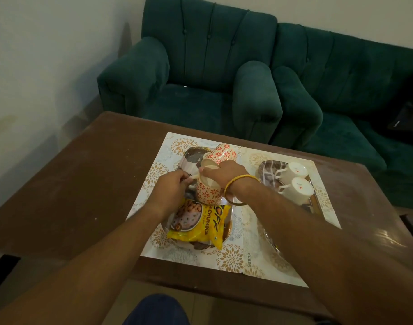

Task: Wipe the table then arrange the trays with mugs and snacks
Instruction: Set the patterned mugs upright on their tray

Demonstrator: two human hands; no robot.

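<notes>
Plain brown for the surface [60, 184]. White with golden flower medallions on the placemat [231, 256]. Cream with an orange-red flower print on the near patterned mug [209, 193] and the far patterned mug [221, 153]. Plain white, tiny red mark on the base, for the far white mug [294, 171] and the near white mug [299, 188] at right. Bright yellow with black lettering on the snack packet [200, 228]. Gold on the bangle [240, 188]. Deep green on the armchairs [200, 66].

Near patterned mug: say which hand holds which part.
The left hand pinches the near patterned mug by its handle; the right hand grips its rim.
</notes>
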